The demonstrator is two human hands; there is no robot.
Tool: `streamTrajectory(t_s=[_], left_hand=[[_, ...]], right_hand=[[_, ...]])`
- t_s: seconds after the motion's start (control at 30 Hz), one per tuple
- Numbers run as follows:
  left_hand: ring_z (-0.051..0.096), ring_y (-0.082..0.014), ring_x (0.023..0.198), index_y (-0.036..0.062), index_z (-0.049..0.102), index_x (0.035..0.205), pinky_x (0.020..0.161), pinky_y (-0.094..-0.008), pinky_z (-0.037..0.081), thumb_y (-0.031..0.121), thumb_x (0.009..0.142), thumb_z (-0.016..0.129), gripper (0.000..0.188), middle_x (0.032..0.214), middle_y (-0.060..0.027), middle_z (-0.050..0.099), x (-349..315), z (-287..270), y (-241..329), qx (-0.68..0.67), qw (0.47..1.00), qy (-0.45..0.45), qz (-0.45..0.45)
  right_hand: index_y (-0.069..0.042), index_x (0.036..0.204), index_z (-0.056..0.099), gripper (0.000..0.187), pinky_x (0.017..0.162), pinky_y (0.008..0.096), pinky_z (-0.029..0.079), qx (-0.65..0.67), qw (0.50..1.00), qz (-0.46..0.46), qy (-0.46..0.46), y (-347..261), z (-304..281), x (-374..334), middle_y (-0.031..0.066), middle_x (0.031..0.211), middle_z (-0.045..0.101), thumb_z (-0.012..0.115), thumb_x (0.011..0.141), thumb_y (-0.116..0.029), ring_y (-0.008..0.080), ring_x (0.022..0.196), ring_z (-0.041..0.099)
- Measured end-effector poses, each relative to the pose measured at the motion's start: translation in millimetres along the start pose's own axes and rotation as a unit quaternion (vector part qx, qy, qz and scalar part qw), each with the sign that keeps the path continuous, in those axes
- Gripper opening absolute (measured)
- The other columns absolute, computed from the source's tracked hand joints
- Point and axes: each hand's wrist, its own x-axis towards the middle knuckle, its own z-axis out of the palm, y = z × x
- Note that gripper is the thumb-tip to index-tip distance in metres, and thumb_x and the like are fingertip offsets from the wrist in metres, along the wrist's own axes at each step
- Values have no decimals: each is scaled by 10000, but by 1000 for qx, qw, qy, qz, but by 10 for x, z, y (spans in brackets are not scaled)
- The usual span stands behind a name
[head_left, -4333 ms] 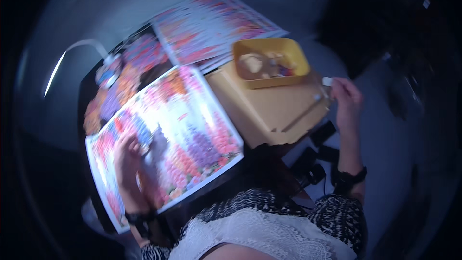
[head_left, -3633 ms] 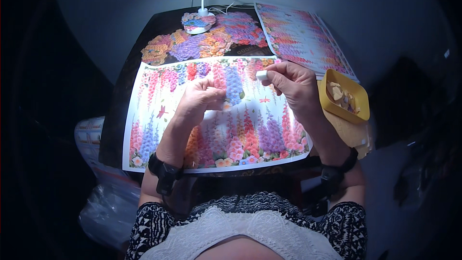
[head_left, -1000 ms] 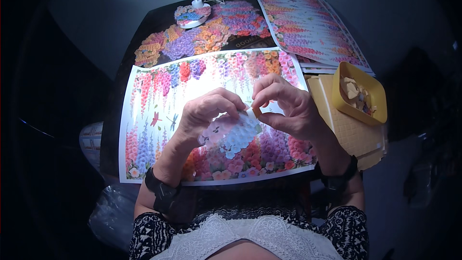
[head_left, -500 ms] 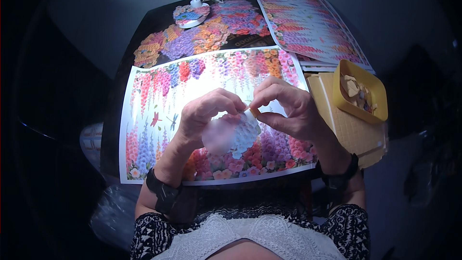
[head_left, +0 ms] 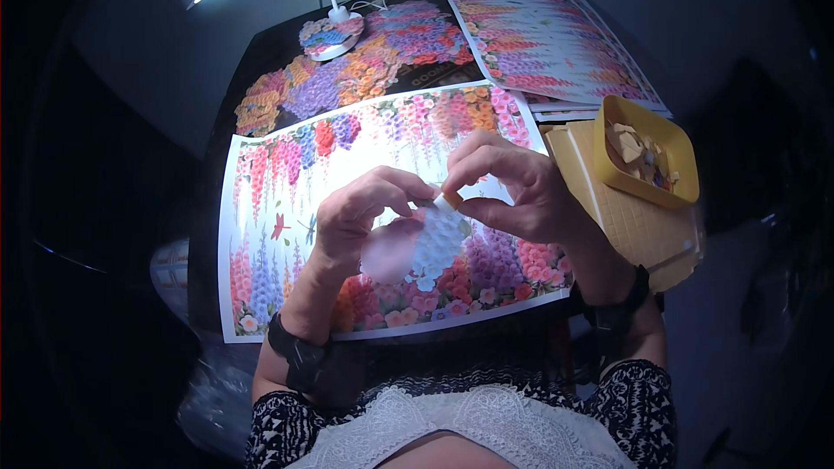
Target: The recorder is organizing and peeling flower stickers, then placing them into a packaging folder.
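Observation:
Above the printed flower sheet point(head_left: 382, 148), my left hand point(head_left: 360, 213) is closed, its fingertips pinching the top of a pale blue flower cutout point(head_left: 441, 247). A blurred pinkish round patch hides what lies just left of that cutout. My right hand point(head_left: 521, 191) is closed too, thumb and forefinger gripping a small white-and-yellow piece point(head_left: 447, 201) at the cutout's upper edge. The fingertips of both hands nearly meet there. Hanging blossoms fill the sheet's top and bottom, with a red dragonfly point(head_left: 279, 227) printed at its left.
A yellow tub point(head_left: 608, 169) of small tan scraps rests on tan padded sheets point(head_left: 647, 230) at right. More flower prints point(head_left: 556, 43) lie at far right. Flower cutouts point(head_left: 326, 87) spread across the dark table's far side, around a white lit desk lamp point(head_left: 333, 50).
The whole view has shifted slightly. Both hands keep their grips, and the blue flower cutout hangs a little more upright between them.

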Motion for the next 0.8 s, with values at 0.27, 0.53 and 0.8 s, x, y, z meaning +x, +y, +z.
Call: streamTrajectory(t_s=[0.27,0.53,0.8], left_hand=[[612,-256,1017,-17,592,879,870,-373,495,-51,765,691,155,1042,-175,621,7,16,5,-5,1000,12,13],[619,-241,992,-5,595,883,853,-359,500,-38,758,708,172,1028,-167,627,12,18,7,15,999,8,31],[629,-216,943,-8,601,881,807,-325,509,-26,743,727,188,1003,-161,635,15,34,26,58,997,7,47]], right_hand=[[-61,928,654,182,808,311,466,-23,999,7,-30,-91,44,5,50,907,594,686,775,33,177,911,582],[-67,926,653,187,801,320,466,-17,999,9,-29,-79,59,5,52,907,591,679,774,38,183,902,582],[-62,906,639,172,782,329,454,-20,999,-3,-43,-85,71,4,63,882,583,681,770,35,204,880,571]])
